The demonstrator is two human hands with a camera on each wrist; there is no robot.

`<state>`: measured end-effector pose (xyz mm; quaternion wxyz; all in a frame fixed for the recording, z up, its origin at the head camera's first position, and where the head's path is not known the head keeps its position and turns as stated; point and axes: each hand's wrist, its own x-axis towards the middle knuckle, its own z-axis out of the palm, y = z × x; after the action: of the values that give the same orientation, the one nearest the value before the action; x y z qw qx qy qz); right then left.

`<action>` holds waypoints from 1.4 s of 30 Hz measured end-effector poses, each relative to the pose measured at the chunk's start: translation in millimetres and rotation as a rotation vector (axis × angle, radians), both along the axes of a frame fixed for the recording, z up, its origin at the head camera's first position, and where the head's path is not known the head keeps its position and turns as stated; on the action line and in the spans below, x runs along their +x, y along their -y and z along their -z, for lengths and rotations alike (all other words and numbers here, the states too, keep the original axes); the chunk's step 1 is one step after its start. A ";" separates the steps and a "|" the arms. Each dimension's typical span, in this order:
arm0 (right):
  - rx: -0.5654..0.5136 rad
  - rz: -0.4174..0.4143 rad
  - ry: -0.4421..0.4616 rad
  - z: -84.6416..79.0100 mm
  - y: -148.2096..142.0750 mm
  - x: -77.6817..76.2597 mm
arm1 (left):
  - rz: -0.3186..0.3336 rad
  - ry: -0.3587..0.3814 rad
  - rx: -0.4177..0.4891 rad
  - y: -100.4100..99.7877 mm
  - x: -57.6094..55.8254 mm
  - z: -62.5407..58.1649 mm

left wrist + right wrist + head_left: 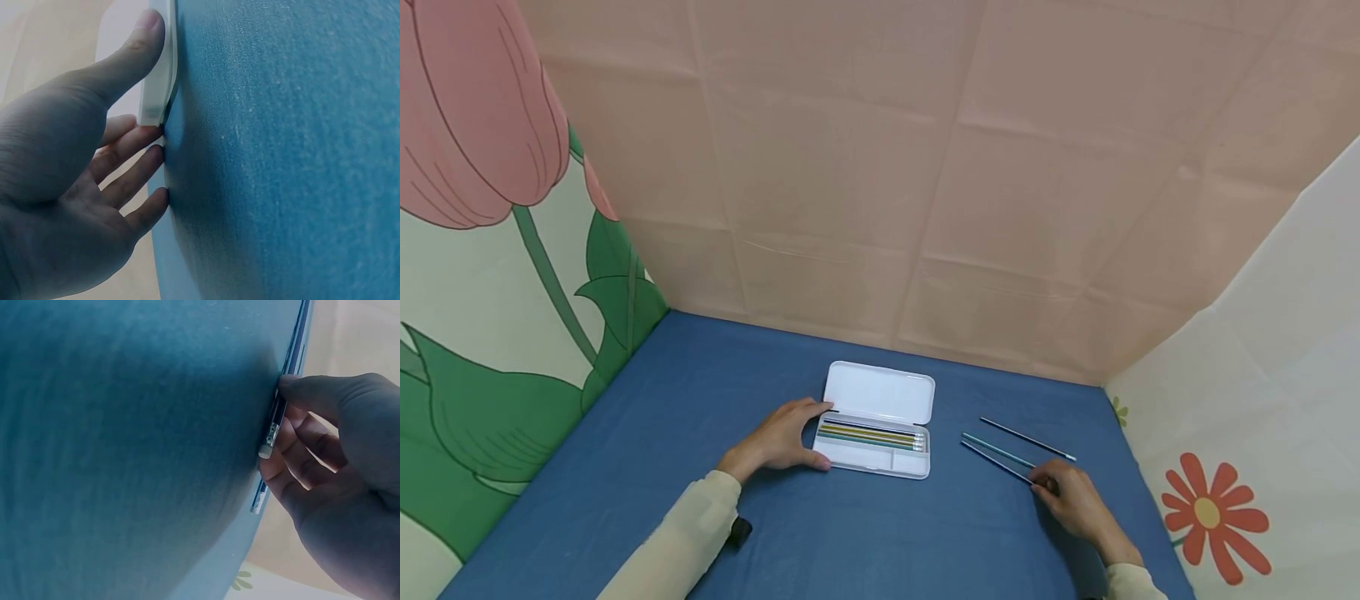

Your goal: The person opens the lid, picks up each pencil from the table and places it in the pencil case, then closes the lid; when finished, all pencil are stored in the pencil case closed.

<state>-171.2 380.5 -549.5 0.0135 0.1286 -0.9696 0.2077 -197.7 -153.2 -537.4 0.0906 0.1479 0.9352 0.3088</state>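
A white pencil case (872, 458) lies open on the blue cloth, several pencils (868, 435) in its upper compartment. My left hand (786, 433) holds the case's left end, thumb at the near corner and fingers at the far side; the left wrist view shows the thumb against the case wall (159, 94). On the right, my right hand (1067, 496) pinches a dark pencil (996, 462) near its white eraser (265, 451). A teal pencil (998, 451) runs beside it, its end hidden by the fingers. Farther back lies another dark pencil (1028, 438), apart from the hand.
The case's lid (880, 392) is folded back toward the wall. Blue cloth (880, 533) covers the table. A beige sheet (880, 167) hangs behind, and flower-printed sheets stand at the left (467, 275) and right (1262, 400).
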 end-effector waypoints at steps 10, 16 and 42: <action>-0.024 -0.052 -0.076 -13.1 5.7 -0.5 | 0.000 0.015 0.002 -1.1 1.4 -3.1; -0.072 -0.112 -0.104 -26.0 25.7 -4.2 | 0.003 0.009 0.000 -1.2 1.4 -3.8; -0.093 -0.358 -0.113 -26.1 156.0 -40.7 | -0.004 0.026 -0.001 -2.2 0.2 -3.1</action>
<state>-211.9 224.5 -523.4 0.0368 0.3098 -0.9183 0.2439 -197.4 -151.0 -534.2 0.1020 0.1419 0.9344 0.3105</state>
